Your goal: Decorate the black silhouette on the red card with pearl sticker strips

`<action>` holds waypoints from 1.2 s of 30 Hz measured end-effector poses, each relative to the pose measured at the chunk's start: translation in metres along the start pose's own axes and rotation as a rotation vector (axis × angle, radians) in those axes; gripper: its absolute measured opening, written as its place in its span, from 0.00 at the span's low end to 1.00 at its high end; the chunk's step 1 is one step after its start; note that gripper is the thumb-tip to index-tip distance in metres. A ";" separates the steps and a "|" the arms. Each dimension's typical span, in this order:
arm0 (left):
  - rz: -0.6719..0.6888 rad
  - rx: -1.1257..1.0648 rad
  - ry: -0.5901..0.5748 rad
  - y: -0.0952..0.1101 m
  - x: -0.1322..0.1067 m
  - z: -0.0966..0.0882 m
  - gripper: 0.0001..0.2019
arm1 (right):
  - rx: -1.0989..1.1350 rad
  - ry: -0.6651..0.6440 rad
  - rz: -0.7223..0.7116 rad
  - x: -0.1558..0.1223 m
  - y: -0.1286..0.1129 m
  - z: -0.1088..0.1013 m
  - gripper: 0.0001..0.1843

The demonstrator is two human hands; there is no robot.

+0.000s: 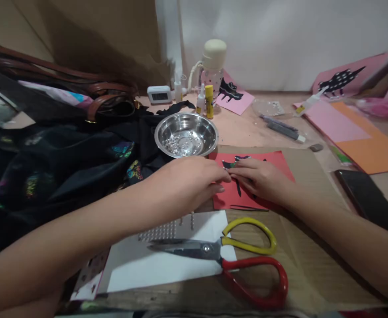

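Observation:
Both hands meet over a red card (pixel 281 165) bearing a black cut-out shape (pixel 235 162). My left hand (pixel 187 181) reaches in from the left, fingers pinched together at the card's left part; what they pinch is too small to name. My right hand (pixel 261 179) lies on the card, fingers pressed down on the black shape and holding it flat. A steel bowl (pixel 186 134) with small shiny bits stands just behind the hands.
Scissors (pixel 220 251) with yellow and red handles lie on a white sheet (pixel 167 265) carrying rows of pearl stickers (pixel 162 230). A dark bag (pixel 48 163) fills the left. Glue stick (pixel 209 101), bottle (pixel 212 62), pink and orange papers (pixel 362 132) and a phone (pixel 369 198) lie around.

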State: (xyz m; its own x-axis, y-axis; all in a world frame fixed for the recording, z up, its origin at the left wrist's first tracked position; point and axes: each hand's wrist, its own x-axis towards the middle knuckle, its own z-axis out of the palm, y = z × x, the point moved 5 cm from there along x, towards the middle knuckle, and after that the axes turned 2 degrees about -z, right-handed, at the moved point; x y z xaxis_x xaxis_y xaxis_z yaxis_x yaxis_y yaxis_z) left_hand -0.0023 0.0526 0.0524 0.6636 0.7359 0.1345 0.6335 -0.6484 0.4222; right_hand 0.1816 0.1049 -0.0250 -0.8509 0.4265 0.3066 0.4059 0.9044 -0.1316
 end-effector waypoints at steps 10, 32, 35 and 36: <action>-0.114 0.038 -0.021 -0.030 -0.090 0.021 0.05 | 0.025 -0.071 0.226 -0.016 -0.043 -0.039 0.13; 0.141 0.309 -0.071 -0.007 -0.096 0.045 0.08 | 0.333 -0.474 0.204 -0.054 -0.127 -0.024 0.25; 0.163 0.287 -0.050 -0.011 -0.095 0.048 0.08 | 0.318 -0.372 0.169 -0.059 -0.126 -0.013 0.27; 0.173 0.279 -0.041 -0.013 -0.095 0.049 0.08 | 0.305 -0.317 0.159 -0.060 -0.125 -0.010 0.29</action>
State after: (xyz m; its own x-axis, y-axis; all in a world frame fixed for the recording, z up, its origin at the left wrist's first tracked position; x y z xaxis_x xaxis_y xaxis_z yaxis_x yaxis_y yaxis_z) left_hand -0.0540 -0.0185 -0.0098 0.7831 0.6050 0.1440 0.5903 -0.7960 0.1339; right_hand 0.1848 -0.0340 -0.0171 -0.8653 0.4999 -0.0370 0.4635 0.7697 -0.4391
